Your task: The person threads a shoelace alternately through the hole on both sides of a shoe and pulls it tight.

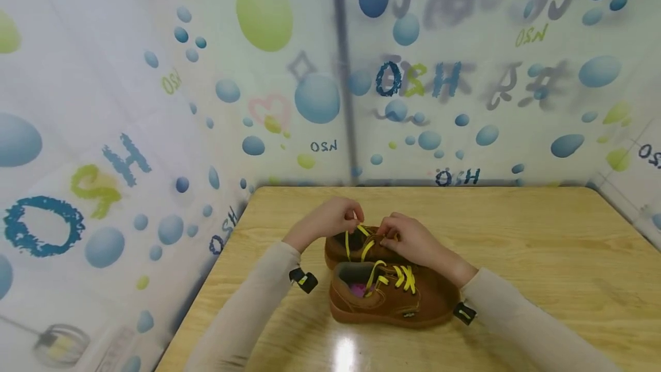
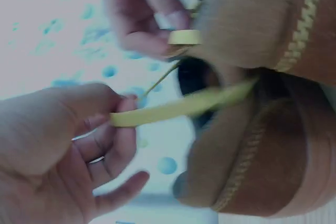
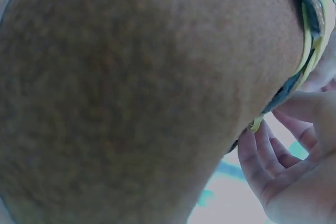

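Two brown shoes with yellow laces stand side by side on the table. At the far shoe (image 1: 334,251), my left hand (image 1: 335,217) pinches a yellow shoelace (image 2: 173,109) between thumb and fingers. The lace runs taut from the fingertips into the shoe in the left wrist view. My right hand (image 1: 410,239) is at the lacing of that same shoe, its fingertips pinching the lace (image 3: 255,124) close to the eyelets. The near shoe (image 1: 436,297), with its lace crossed over the front, partly hides the far one. Its toe lies under my right forearm.
The wooden table (image 1: 521,228) extends behind and to the right of the shoes. A pale printed wall (image 1: 289,165) with blue and green spots borders its back and left side. Something pink (image 1: 358,290) shows inside the near shoe.
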`<state>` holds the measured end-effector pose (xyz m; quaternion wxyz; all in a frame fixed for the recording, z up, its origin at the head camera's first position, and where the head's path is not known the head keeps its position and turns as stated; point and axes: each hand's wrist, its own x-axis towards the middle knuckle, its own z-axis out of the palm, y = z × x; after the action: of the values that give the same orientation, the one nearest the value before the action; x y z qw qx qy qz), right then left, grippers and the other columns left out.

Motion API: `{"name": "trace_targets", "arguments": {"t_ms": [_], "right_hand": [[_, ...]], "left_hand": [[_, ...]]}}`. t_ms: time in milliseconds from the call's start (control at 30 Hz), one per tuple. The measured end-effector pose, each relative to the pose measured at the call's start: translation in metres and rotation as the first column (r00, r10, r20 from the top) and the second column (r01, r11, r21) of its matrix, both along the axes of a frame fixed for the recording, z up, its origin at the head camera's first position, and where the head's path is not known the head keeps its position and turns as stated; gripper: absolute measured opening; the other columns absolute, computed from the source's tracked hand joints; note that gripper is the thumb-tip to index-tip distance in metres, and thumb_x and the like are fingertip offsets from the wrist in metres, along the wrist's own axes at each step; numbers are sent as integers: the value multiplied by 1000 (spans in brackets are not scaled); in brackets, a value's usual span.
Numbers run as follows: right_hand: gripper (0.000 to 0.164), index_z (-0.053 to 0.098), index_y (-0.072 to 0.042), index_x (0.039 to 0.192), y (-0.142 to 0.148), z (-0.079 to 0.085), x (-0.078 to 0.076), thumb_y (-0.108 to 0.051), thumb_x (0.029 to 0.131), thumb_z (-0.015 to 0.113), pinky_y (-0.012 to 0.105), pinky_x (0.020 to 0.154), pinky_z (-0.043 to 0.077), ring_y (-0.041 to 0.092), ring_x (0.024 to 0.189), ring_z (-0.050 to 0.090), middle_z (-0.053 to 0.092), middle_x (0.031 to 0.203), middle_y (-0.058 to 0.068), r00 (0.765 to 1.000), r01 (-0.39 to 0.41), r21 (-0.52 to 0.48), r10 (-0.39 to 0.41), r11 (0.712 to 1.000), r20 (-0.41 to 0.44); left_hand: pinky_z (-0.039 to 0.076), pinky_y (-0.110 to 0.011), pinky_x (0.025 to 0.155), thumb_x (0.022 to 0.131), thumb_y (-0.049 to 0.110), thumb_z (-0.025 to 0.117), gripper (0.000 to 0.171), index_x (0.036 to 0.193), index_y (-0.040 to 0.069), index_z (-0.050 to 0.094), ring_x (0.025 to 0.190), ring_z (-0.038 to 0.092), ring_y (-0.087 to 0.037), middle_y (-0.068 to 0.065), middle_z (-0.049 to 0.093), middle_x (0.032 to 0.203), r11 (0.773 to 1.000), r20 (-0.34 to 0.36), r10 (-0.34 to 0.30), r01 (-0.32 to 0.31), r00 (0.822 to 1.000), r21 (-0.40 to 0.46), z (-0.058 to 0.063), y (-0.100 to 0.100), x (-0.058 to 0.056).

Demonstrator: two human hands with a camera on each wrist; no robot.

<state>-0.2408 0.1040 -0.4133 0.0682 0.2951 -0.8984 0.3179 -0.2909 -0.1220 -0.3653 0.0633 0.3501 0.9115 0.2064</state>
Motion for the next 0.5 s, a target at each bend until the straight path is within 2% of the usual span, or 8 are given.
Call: {"name": "trace_targets", "arguments": {"t_ms": [100, 133, 200, 233, 333, 367, 400, 500], "right_hand": [[6, 68, -14, 94, 0, 0, -2, -9, 93, 67, 28, 70, 51, 10, 79, 61, 64, 91, 0, 1000, 16, -6, -16, 1000, 8], [5, 68, -14, 95, 0, 0, -4, -10, 94, 65, 27, 69, 50, 9, 77, 60, 65, 91, 0, 1000, 20, -6, -20, 1000, 13], [7, 69, -13, 97, 1, 1, -8, -10, 96, 63, 27, 69, 49, 8, 76, 60, 68, 92, 1, 1000, 14, -2, -14, 1000, 23], [7, 69, -12, 98, 1, 2, -11, -11, 96, 63, 28, 69, 50, 9, 75, 60, 69, 92, 2, 1000, 5, 5, -5, 1000, 28], [11, 70, -10, 104, 3, 6, -20, -10, 96, 63, 29, 71, 52, 10, 79, 64, 72, 95, 4, 997, -48, 41, 45, 998, 58], [12, 70, -10, 106, 3, 8, -23, -10, 96, 63, 30, 72, 53, 12, 82, 65, 72, 96, 4, 995, -73, 51, 69, 996, 71], [13, 71, -10, 107, 3, 11, -25, -9, 95, 64, 31, 73, 54, 13, 83, 66, 73, 97, 5, 992, -92, 60, 87, 994, 89], [16, 72, -10, 108, 1, 18, -30, -8, 94, 65, 33, 76, 55, 16, 89, 67, 73, 102, 5, 984, -141, 96, 129, 985, 121]], "left_hand": [[54, -33, 71, 97, 10, 56, 18, 106, 8, 71, 75, 65, -30, -10, 71, 84, 970, 215, -54, 0, 975, 245, 8, -13, 2], [55, -35, 77, 98, 12, 55, 20, 109, 8, 72, 81, 65, -33, -10, 71, 88, 946, 277, -85, -9, 957, 323, 10, -17, 3], [54, -41, 93, 101, 11, 49, 27, 117, 8, 70, 98, 66, -36, -10, 72, 100, 884, 392, -174, -32, 903, 467, 14, -21, 6], [51, -43, 101, 102, 10, 46, 30, 122, 7, 68, 105, 65, -36, -11, 71, 106, 851, 429, -226, -37, 875, 525, 16, -22, 8], [42, -42, 114, 100, 1, 38, 42, 137, 8, 58, 123, 62, -26, -10, 67, 126, 788, 444, -335, -11, 831, 615, 17, -22, 14], [41, -41, 115, 101, 0, 38, 44, 140, 8, 55, 126, 60, -23, -10, 66, 130, 778, 432, -345, -4, 833, 628, 17, -20, 15], [41, -39, 114, 102, 0, 40, 43, 142, 9, 54, 127, 60, -20, -11, 65, 133, 772, 408, -338, 2, 848, 635, 16, -18, 16], [48, -36, 107, 103, 9, 49, 34, 136, 9, 60, 117, 67, -17, -14, 69, 125, 752, 332, -218, -59, 918, 657, 12, -12, 19]]}}
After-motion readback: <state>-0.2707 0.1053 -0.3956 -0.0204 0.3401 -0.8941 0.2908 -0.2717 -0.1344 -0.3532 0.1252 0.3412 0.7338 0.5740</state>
